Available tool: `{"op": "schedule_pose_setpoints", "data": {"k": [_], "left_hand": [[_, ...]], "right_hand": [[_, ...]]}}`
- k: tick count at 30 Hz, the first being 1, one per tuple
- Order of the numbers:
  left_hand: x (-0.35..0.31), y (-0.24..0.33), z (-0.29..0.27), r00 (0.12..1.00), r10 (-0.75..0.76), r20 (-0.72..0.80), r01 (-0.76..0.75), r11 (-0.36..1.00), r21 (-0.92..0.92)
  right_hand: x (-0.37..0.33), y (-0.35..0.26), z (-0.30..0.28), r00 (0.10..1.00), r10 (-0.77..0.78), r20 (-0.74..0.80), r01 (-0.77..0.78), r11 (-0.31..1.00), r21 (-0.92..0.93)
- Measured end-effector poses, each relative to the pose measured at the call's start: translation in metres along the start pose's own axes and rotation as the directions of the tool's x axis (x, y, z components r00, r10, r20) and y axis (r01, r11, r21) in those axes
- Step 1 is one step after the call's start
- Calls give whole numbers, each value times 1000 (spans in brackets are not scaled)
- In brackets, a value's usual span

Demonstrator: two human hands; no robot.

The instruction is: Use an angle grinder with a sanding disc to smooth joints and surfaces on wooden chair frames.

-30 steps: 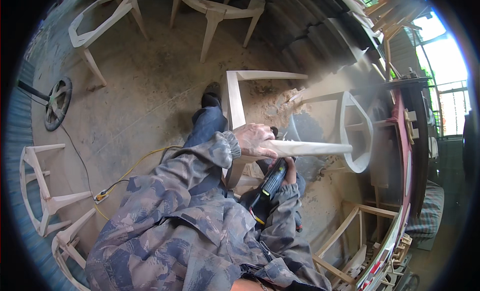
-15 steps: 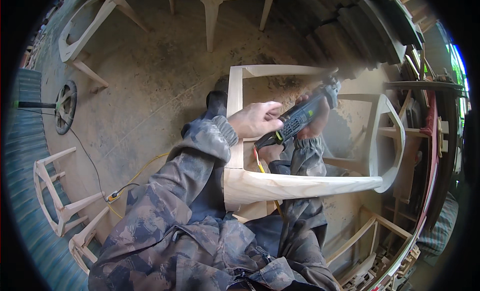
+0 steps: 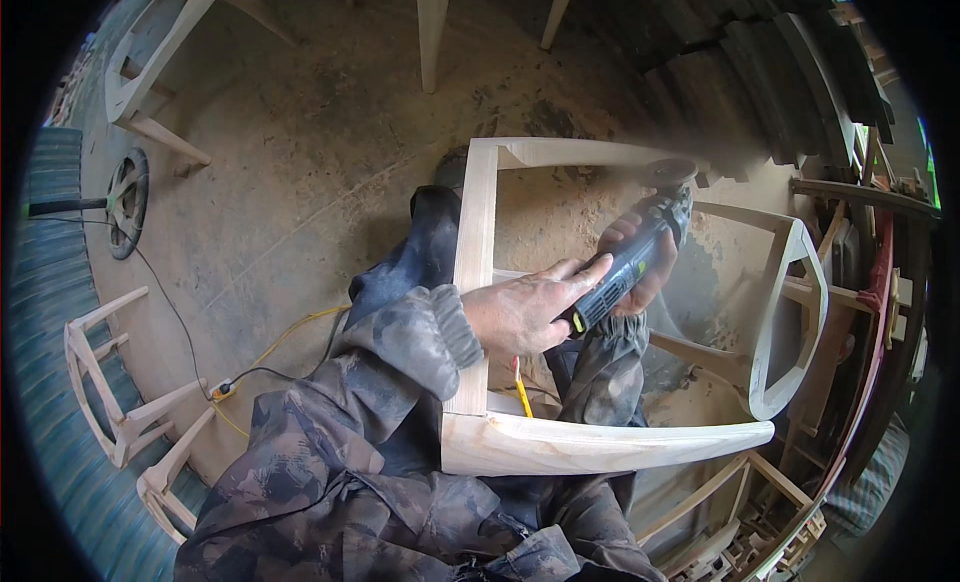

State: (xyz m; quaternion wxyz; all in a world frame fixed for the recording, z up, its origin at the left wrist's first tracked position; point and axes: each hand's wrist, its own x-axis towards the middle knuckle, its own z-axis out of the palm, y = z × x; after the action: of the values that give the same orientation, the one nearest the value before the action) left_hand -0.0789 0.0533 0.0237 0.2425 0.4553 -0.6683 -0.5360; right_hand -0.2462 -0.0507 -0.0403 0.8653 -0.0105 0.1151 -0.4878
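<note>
Dusty workshop floor, spare frames left of us. Our left hand and right hand both close around the angle grinder, sanding the chair frame just beyond; next, we judge, steady passes along the rail.

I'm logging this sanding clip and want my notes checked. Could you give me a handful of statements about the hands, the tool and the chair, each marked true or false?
1. Both hands are on the angle grinder. True: the left hand is at its rear end and the right hand wraps the body.
2. The grinder's disc is at the unfinished wooden chair frame. True.
3. The chair frame is painted blue. False: it is bare pale wood.
4. The floor is clean tile. False: it is dusty, with sawdust in the air by the disc.
5. A yellow cable lies on the floor. True.
</note>
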Motion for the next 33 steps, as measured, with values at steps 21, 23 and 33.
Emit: {"op": "schedule_pose_setpoints", "data": {"k": [21,23,33], "left_hand": [[11,-115,-25,264,-600,-755,364,787,-498],[12,-125,-26,415,-670,-616,309,740,-597],[20,-123,-22,397,-548,-737,97,823,-560]], "right_hand": [[-1,61,4,938,-335,87,-20,-305,-952],[-4,62,0,933,-352,74,-52,-335,-941],[11,83,-7,921,-384,62,-84,-353,-932]]}}
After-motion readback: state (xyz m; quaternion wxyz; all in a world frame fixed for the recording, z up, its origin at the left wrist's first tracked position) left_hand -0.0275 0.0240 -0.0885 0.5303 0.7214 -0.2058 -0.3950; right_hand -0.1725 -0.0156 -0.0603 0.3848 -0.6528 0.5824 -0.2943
